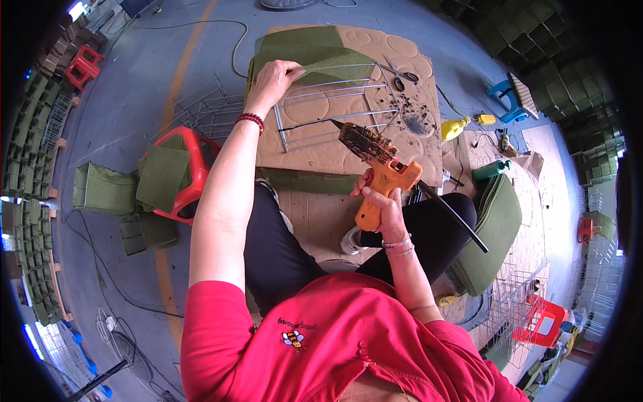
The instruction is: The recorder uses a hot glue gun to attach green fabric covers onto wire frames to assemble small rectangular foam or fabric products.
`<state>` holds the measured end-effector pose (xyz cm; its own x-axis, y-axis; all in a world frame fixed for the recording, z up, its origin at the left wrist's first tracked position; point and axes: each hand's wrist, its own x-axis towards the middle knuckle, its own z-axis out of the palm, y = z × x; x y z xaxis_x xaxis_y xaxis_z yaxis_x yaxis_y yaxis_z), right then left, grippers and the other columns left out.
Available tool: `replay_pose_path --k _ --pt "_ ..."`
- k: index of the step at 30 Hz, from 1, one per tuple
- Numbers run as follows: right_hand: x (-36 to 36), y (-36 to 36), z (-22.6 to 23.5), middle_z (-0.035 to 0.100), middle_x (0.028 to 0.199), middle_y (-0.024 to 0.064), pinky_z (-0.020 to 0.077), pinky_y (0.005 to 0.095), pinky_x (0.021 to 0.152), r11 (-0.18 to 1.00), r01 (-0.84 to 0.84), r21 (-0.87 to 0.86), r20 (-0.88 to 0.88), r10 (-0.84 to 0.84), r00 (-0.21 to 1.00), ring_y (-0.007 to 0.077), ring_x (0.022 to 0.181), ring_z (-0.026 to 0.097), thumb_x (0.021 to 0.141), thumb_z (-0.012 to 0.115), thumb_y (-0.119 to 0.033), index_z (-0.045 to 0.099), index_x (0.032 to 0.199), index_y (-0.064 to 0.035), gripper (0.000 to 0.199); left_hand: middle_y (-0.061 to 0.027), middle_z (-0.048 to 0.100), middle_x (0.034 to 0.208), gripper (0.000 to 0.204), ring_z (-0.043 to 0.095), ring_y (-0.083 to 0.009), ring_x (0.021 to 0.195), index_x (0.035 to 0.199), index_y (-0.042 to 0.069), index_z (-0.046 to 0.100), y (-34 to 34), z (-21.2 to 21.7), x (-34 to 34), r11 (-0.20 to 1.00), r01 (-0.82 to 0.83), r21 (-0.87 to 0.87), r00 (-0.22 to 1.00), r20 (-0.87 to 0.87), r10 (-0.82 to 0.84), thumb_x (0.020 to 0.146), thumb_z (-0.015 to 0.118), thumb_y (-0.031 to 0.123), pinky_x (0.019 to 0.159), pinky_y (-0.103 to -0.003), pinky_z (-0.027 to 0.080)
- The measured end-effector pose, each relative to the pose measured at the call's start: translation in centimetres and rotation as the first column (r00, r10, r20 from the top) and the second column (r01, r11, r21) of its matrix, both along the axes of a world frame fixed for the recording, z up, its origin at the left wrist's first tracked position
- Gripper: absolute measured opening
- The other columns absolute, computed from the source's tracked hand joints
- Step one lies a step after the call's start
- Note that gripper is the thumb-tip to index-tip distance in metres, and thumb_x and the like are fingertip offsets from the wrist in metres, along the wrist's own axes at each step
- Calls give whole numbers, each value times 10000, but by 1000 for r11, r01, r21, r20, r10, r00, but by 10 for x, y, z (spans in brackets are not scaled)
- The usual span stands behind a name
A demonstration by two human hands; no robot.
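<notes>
My right hand [383, 199] grips an orange glue gun [387, 175], its front part smeared dark and a black glue stick [455, 218] poking out of its back. The nozzle points left, over a silver wire frame [315, 140] lying on the cardboard-topped table [295, 158]. At the frame's far left side my left hand [273, 82] pinches the edge of a green sheet [335, 59]; the fingertips are partly hidden. More green sheets [295, 37] lie beneath and behind it.
Scissors [400, 82] and black crumbs [416, 124] lie at the table's right. Left stands a red stool [194, 164] with green pieces; a blue stool [509, 99] is far right. A yellow bottle [454, 128], green bottle [490, 170] and green sheet stack [492, 228] sit on the right.
</notes>
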<state>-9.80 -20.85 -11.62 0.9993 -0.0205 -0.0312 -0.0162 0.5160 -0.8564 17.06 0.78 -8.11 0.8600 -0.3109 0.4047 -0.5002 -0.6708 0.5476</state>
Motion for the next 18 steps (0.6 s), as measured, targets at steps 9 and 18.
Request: replay_pose_path --k 9,18 --pt "0 -6 0 558 899 60 482 342 751 999 28 19 14 -28 1000 184 805 574 785 628 -6 516 1054 10 292 -203 651 796 178 646 -342 715 956 68 714 2 -2 2 1000 -2 -11 1000 1 2 863 645 202 646 -382 499" --pt "0 -13 -1 553 875 69 480 348 756 998 68 -4 12 -68 998 194 804 569 777 621 -18 494 1046 -2 297 -198 658 832 179 653 -341 746 960 57 709 -1 7 -5 1000 -6 1 1000 -14 6 855 647 188 656 -375 500"
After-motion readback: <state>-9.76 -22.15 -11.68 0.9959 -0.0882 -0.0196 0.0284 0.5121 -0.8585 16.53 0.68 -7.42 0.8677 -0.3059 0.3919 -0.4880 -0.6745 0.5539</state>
